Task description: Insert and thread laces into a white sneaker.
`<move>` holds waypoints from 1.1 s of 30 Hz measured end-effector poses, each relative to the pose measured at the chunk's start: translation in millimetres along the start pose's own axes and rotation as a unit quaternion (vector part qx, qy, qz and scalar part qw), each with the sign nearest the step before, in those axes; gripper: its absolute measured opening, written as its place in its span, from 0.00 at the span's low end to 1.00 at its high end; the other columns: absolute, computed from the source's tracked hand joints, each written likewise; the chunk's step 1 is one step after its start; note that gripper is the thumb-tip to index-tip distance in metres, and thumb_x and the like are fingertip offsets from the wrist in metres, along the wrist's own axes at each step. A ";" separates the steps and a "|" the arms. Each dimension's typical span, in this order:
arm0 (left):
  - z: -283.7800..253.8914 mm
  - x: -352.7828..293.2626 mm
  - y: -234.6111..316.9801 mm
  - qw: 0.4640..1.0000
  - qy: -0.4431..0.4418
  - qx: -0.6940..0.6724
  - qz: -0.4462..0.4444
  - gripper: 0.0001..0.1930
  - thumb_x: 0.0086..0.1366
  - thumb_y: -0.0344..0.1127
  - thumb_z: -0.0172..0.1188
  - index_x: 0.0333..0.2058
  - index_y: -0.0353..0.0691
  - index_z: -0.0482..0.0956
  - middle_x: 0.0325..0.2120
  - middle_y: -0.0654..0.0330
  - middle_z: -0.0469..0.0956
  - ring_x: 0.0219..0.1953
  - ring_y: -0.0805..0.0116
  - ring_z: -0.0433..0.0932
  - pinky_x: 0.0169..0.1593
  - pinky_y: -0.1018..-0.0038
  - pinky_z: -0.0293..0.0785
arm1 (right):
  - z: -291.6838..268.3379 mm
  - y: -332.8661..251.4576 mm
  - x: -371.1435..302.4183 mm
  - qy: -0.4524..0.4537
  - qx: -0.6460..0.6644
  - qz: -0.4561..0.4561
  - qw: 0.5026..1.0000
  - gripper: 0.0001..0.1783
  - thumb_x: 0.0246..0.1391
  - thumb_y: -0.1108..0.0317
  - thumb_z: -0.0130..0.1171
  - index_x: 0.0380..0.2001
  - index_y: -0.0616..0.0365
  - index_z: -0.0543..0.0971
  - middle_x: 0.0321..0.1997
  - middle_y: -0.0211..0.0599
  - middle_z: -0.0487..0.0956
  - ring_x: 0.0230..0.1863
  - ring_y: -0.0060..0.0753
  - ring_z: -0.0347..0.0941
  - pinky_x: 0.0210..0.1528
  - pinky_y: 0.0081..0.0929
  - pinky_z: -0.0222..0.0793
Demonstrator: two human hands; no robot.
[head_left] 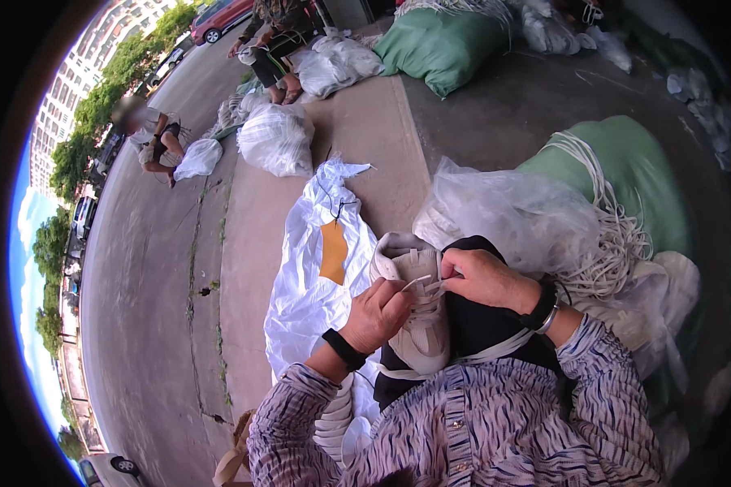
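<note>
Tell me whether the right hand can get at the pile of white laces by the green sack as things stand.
Probably yes. The right hand pinches a lace at the white shoe, and the pile of white laces lies just beyond its wrist with nothing between; it would have to let go first.

Bright daylight, dark fisheye rim
</note>
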State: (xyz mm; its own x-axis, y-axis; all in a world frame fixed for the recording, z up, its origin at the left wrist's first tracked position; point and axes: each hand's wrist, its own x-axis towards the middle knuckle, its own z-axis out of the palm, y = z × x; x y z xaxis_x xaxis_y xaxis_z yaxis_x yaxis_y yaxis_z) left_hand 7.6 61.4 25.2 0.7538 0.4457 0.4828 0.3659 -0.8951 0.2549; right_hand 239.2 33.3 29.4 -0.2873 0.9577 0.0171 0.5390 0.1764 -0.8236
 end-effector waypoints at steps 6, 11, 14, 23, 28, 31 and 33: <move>24.9 -12.1 0.4 0.986 0.086 -0.032 -0.136 0.14 0.47 0.23 0.62 0.34 0.43 0.72 0.26 0.59 0.71 0.21 0.63 0.73 0.23 0.71 0.71 | -6.4 12.2 7.7 -0.013 0.044 0.019 0.999 0.07 0.43 0.70 0.62 0.23 0.63 0.76 0.20 0.35 0.76 0.23 0.23 0.70 0.29 0.22 0.66; 29.4 -28.0 1.1 0.973 0.096 -0.104 -0.180 0.14 0.51 0.25 0.62 0.37 0.42 0.71 0.29 0.57 0.71 0.22 0.65 0.73 0.25 0.73 0.72 | -27.8 40.8 -3.7 0.020 0.118 0.054 0.991 0.05 0.45 0.71 0.61 0.22 0.62 0.78 0.18 0.23 0.73 0.24 0.13 0.65 0.27 0.17 0.63; 26.5 -32.2 7.2 0.950 0.130 -0.146 -0.244 0.15 0.53 0.27 0.62 0.40 0.39 0.71 0.34 0.56 0.70 0.24 0.68 0.72 0.27 0.76 0.72 | -39.5 41.8 -10.7 0.056 0.144 0.123 0.980 0.05 0.45 0.72 0.60 0.23 0.63 0.77 0.18 0.24 0.74 0.23 0.13 0.65 0.27 0.17 0.63; 18.8 -50.3 19.0 0.908 0.084 -0.195 -0.360 0.14 0.57 0.26 0.58 0.42 0.37 0.69 0.29 0.61 0.67 0.25 0.75 0.66 0.31 0.81 0.66 | -11.1 -6.7 -8.4 0.060 -0.144 -0.211 0.965 0.11 0.38 0.75 0.61 0.29 0.55 0.76 0.29 0.35 0.71 0.34 0.38 0.72 0.32 0.31 0.70; 17.1 -50.7 13.2 0.841 0.032 -0.321 -0.434 0.07 0.58 0.26 0.58 0.34 0.36 0.69 0.25 0.60 0.71 0.25 0.71 0.71 0.32 0.77 0.69 | 9.1 -3.2 0.8 -0.019 -0.184 -0.240 0.953 0.08 0.39 0.75 0.59 0.26 0.57 0.73 0.30 0.37 0.67 0.35 0.39 0.71 0.35 0.31 0.70; 13.1 -39.4 20.2 0.922 0.055 -0.136 -0.358 0.07 0.59 0.28 0.58 0.32 0.37 0.69 0.25 0.58 0.73 0.26 0.68 0.73 0.33 0.75 0.70 | 14.7 -1.7 -0.5 -0.014 -0.161 -0.226 0.961 0.08 0.39 0.75 0.59 0.26 0.57 0.72 0.30 0.37 0.67 0.35 0.39 0.71 0.36 0.31 0.70; 15.3 -43.3 17.2 0.905 0.036 -0.182 -0.382 0.07 0.59 0.28 0.58 0.32 0.37 0.69 0.25 0.57 0.73 0.26 0.67 0.73 0.33 0.75 0.70 | 18.2 -1.6 0.3 -0.003 -0.188 -0.235 0.954 0.08 0.39 0.75 0.58 0.27 0.57 0.72 0.30 0.37 0.67 0.35 0.38 0.71 0.35 0.30 0.70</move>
State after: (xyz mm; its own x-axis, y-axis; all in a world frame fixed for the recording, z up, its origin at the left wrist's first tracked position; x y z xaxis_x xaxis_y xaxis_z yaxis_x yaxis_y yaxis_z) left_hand -10.4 26.4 -4.2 0.3148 0.9440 0.0988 0.5515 -0.2666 0.7904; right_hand 223.8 29.2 20.4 -0.5701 0.7523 0.3301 0.5958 0.6553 -0.4644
